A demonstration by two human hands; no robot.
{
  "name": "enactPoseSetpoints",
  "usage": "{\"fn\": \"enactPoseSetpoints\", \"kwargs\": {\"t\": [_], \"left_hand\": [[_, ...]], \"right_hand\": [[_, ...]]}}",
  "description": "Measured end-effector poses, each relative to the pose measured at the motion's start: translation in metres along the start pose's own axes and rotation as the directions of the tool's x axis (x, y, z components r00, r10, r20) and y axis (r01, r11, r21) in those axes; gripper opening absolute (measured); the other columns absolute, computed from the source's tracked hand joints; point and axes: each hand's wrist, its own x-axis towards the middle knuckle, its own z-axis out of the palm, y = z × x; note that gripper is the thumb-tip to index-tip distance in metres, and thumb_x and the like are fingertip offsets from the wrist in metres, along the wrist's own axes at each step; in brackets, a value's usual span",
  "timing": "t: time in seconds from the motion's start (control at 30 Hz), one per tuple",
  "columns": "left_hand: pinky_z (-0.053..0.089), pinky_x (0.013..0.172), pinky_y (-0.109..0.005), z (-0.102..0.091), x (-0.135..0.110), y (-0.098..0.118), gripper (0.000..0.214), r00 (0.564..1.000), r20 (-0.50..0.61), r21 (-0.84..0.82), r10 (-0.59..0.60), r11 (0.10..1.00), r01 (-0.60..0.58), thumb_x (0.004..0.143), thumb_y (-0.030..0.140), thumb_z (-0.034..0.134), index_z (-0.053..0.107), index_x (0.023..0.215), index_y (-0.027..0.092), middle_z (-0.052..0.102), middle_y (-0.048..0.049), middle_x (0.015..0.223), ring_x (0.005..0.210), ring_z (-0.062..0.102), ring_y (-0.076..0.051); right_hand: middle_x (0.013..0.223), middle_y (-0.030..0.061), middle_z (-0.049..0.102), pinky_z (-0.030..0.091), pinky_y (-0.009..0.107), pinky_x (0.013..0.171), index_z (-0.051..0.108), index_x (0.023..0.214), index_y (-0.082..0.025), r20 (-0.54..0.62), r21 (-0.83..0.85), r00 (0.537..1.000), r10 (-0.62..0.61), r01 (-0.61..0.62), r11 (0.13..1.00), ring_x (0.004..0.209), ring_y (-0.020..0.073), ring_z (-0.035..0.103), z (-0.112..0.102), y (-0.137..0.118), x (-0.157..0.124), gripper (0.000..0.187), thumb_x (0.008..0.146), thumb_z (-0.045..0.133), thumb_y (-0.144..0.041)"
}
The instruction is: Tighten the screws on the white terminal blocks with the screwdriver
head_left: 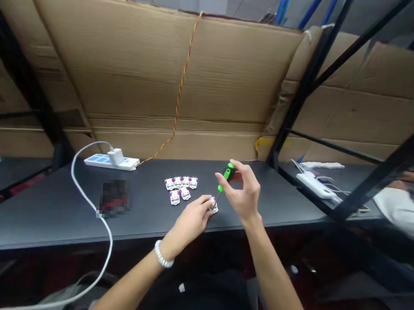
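My right hand is closed around the handle of a green and black screwdriver, which leans with its shaft pointing down and left. The screwdriver's tip meets a small white part with purple on it, near the front of the dark table. Fingers of my left hand pinch this white part and partly cover it. Left of my hands lie several similar white and purple parts, some in a row and others just in front of it.
A white power strip with a plugged-in charger lies at the back left. Its white cable loops over the table's front edge. A blurred dark object sits nearby. Black metal posts and cardboard enclose the space. Another person's sleeve shows far right.
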Motion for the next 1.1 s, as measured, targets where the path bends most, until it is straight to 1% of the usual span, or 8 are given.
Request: {"fn": "enactPoseSetpoints", "kwargs": {"t": [0.13,0.37,0.6,0.7,0.8,0.87,0.97,1.1], "left_hand": [[0.061,0.105,-0.039,0.001,0.000,-0.001,0.021,1.000,-0.004,-0.013,0.004,1.000,-0.004,0.105,0.012,0.055,0.071,0.116,0.021,0.070,-0.0091,0.133,0.114,0.074,-0.025],[0.060,0.104,-0.039,-0.001,0.001,0.002,0.018,1.000,-0.003,-0.029,-0.003,1.000,0.003,0.106,0.016,0.057,0.072,0.114,0.021,0.071,-0.0095,0.132,0.113,0.074,-0.026],[0.060,0.104,-0.039,0.001,0.001,0.000,0.019,1.000,-0.017,-0.061,0.007,0.998,-0.008,0.104,0.012,0.056,0.072,0.113,0.019,0.071,-0.0100,0.132,0.113,0.073,-0.025],[0.059,0.105,-0.038,0.000,0.002,-0.001,0.020,1.000,-0.018,-0.075,0.018,0.997,-0.019,0.103,0.009,0.056,0.072,0.110,0.020,0.071,-0.0093,0.130,0.113,0.073,-0.025],[0.060,0.103,-0.037,-0.001,0.002,0.001,0.021,1.000,-0.015,-0.074,0.002,0.997,-0.003,0.103,0.009,0.055,0.072,0.109,0.020,0.071,-0.0086,0.129,0.111,0.073,-0.024],[0.060,0.102,-0.037,-0.002,0.002,0.001,0.022,1.000,-0.007,-0.064,-0.003,0.998,0.002,0.104,0.009,0.054,0.072,0.109,0.020,0.072,-0.0090,0.128,0.110,0.073,-0.024],[0.060,0.101,-0.037,-0.003,0.002,0.002,0.023,1.000,0.012,-0.032,-0.014,0.999,0.015,0.103,0.008,0.053,0.072,0.109,0.019,0.072,-0.0096,0.128,0.108,0.074,-0.025],[0.060,0.100,-0.036,-0.003,0.001,0.002,0.023,1.000,0.015,-0.036,-0.019,0.999,0.020,0.102,0.007,0.053,0.071,0.107,0.020,0.072,-0.0089,0.128,0.109,0.074,-0.025]], "right_hand": [[0.101,0.0068,0.072,0.066,0.041,0.075,0.069,0.132,-0.027,0.009,0.005,1.000,0.024,-0.024,1.000,0.079,0.0217,0.069,0.002,0.003,0.000,0.042,0.094,0.078,-0.043],[0.116,0.0087,0.075,0.067,0.039,0.085,0.063,0.140,-0.025,0.114,0.118,0.992,0.058,-0.071,0.990,0.092,0.0223,0.076,0.001,0.012,-0.002,0.045,0.098,0.073,-0.037],[0.101,0.0048,0.073,0.065,0.036,0.073,0.069,0.129,-0.027,0.054,0.080,0.998,-0.020,0.016,0.997,0.077,0.0191,0.070,0.000,0.001,-0.002,0.041,0.092,0.082,-0.038],[0.107,0.0063,0.074,0.065,0.038,0.080,0.066,0.135,-0.028,0.156,0.124,0.988,-0.012,-0.008,0.992,0.085,0.0207,0.072,0.000,-0.011,-0.002,0.037,0.098,0.073,-0.033],[0.122,0.0096,0.073,0.066,0.037,0.082,0.056,0.145,-0.028,0.295,0.233,0.954,0.050,-0.122,0.965,0.095,0.0214,0.076,-0.001,-0.019,-0.003,0.038,0.107,0.056,-0.030],[0.126,0.0102,0.072,0.065,0.035,0.079,0.052,0.146,-0.028,0.335,0.269,0.938,0.090,-0.187,0.945,0.092,0.0199,0.077,-0.001,-0.021,-0.004,0.038,0.109,0.048,-0.029],[0.126,0.0096,0.070,0.065,0.034,0.077,0.054,0.143,-0.028,0.299,0.238,0.947,0.122,-0.198,0.951,0.086,0.0183,0.076,-0.003,-0.018,-0.002,0.035,0.108,0.050,-0.030],[0.109,0.0069,0.070,0.062,0.036,0.077,0.069,0.123,-0.025,0.105,0.023,0.994,0.036,-0.039,0.999,0.085,0.0208,0.069,-0.007,-0.015,0.005,0.028,0.097,0.072,-0.036]]}}
